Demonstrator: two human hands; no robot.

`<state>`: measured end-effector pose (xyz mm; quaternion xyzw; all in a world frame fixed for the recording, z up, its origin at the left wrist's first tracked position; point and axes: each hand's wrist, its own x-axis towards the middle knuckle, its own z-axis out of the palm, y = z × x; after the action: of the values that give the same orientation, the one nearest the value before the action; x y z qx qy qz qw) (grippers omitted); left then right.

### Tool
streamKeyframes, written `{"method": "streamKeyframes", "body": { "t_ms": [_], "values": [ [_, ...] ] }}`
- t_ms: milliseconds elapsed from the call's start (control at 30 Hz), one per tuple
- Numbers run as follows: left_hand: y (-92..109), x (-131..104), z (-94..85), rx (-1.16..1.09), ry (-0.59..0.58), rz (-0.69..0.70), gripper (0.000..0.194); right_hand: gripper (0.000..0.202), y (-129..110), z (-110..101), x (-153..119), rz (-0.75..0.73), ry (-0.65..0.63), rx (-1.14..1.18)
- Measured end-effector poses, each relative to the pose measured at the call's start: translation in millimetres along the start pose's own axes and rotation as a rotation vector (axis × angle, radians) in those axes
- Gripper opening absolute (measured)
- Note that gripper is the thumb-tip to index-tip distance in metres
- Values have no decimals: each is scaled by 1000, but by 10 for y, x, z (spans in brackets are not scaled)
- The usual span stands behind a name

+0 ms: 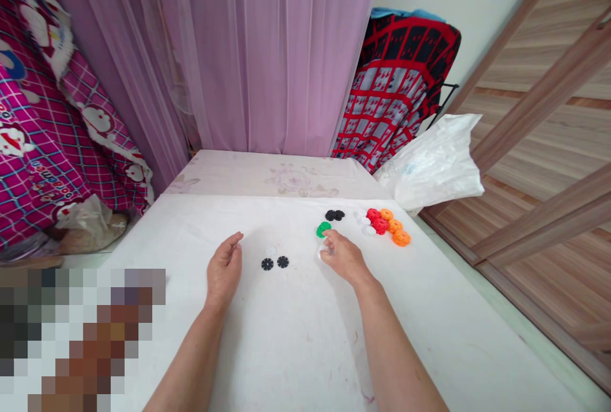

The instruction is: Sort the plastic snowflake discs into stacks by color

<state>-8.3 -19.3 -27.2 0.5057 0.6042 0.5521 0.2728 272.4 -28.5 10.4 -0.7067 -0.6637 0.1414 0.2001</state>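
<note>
Our white tablecloth [281, 342] is lying fairly flat. Our left hand [224, 269] is curving open, 2 black slotted discs [283, 262] at its 3 o'clock; green discs [323, 228] are lying at 11 o'clock from our right hand [345, 257], its grip unclear. Light rim-pinching is probably suiting us.

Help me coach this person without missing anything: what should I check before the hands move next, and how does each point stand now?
1. Left hand free: ok, no piece shows in it.
2. Left black disc and right black disc apart: ok, a narrow gap shows.
3. Green pieces near the right hand: ok, right by its fingertips.
4. White piece gripped: cannot tell, the right hand's fingers partly hide it.
5. Red pieces separate from orange pieces: not ok, they lie bunched together.
</note>
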Motion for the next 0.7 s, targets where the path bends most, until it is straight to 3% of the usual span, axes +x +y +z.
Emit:
{"method": "streamKeyframes", "body": {
  "t_ms": [267,400,567,700],
  "values": [
    [-12,1,14,-11,10,8,29,43,-91,-79,-21,-33,-19,-48],
    [-35,6,22,-4,15,13,30,28,-398,-12,9,-161,-4,-27],
    [-26,6,20,-33,30,-14,29,29,-863,240,95,-319,-164,-40],
    [-13,4,28,-44,19,-10,29,34,-978,341,195,-446,-267,-89]
  ]
}}
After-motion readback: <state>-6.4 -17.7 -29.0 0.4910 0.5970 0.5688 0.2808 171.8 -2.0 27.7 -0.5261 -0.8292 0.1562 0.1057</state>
